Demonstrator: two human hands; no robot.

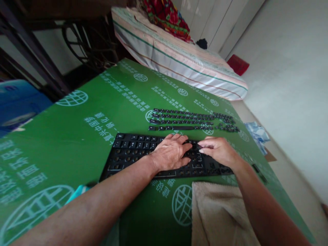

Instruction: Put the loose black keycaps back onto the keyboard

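A black keyboard [135,150] lies on the green table, with keycaps in its upper rows and bare switches in the rows below. My left hand [170,152] rests on the middle of the keyboard, its fingers spread and pointing right. At the upper right part of the board, my right hand [217,148] is closed in a pinch. Between its thumb and fingers shows a small black keycap [203,147], partly hidden. Beyond the keyboard, loose black keycaps [181,122] lie in several neat rows, with a smaller group to their right.
A brown cloth [217,212] lies at the table's near edge, below my right forearm. The green printed tabletop [102,112] stretches out to the left. Behind it is a bed with a striped sheet [179,65]. A white wall [289,68] stands on the right.
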